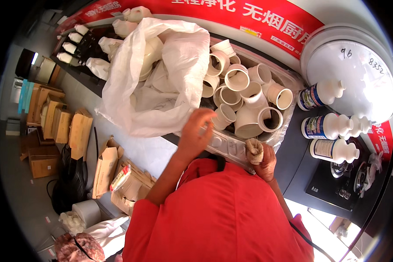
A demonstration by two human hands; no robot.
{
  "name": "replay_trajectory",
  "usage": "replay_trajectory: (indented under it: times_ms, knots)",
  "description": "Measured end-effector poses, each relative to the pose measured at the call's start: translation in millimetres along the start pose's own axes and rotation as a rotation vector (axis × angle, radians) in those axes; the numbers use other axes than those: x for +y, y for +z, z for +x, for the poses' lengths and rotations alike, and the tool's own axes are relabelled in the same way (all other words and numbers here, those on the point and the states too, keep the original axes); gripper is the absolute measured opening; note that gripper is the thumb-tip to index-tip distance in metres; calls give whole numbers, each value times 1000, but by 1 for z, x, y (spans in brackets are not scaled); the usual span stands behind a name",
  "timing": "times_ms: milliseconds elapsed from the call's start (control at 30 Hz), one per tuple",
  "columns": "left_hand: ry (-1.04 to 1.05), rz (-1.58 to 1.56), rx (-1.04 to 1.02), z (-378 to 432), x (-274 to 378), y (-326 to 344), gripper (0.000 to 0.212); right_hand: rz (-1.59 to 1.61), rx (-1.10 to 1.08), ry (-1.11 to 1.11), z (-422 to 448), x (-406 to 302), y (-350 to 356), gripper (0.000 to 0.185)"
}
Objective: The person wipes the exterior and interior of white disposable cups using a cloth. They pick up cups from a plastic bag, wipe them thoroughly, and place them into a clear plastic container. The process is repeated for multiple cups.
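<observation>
My left hand (197, 131) is slightly blurred, its fingers curved with a gap at the thumb. Nothing shows in it, and it hovers between a white plastic sack (186, 75) and a clear plastic bin (227, 145). At the bin's near right corner, my right hand (268, 163) grips a bunched beige cloth (255, 151). White plastic pipe fittings (237, 77) fill the bin, lying at various angles. One large elbow fitting (247, 122) lies near the front. The sack's mouth gapes, with a rounded white container (152, 52) partly visible inside.
White bottles (326, 126) with labels stand right on the dark counter (290, 163), before a large round white lid (350, 72). A black cooktop (330, 186) lies nearby. More white jugs (98, 68) are at left. Cardboard boxes (80, 132) and a person's head (78, 247) appear lower left.
</observation>
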State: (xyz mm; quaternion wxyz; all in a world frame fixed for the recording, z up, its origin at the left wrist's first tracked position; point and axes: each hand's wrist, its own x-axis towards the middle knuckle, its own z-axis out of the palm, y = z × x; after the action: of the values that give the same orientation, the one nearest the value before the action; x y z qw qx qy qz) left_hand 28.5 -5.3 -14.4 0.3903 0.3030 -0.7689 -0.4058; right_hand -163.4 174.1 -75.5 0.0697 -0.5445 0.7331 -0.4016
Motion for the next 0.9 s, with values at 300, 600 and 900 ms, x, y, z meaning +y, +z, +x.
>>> replay_trajectory:
  times_ms: [300, 600, 900]
  knots:
    - [-212, 509, 220, 28, -4, -117, 24, -62, 41, 86, -7, 9, 14, 34]
    - [-327, 625, -12, -5, -50, -117, 49, -88, 45, 73, -5, 10, 15, 34]
    - [-288, 645, 565, 17, -55, -151, 58, -66, 40, 70, 0, 3, 10, 34]
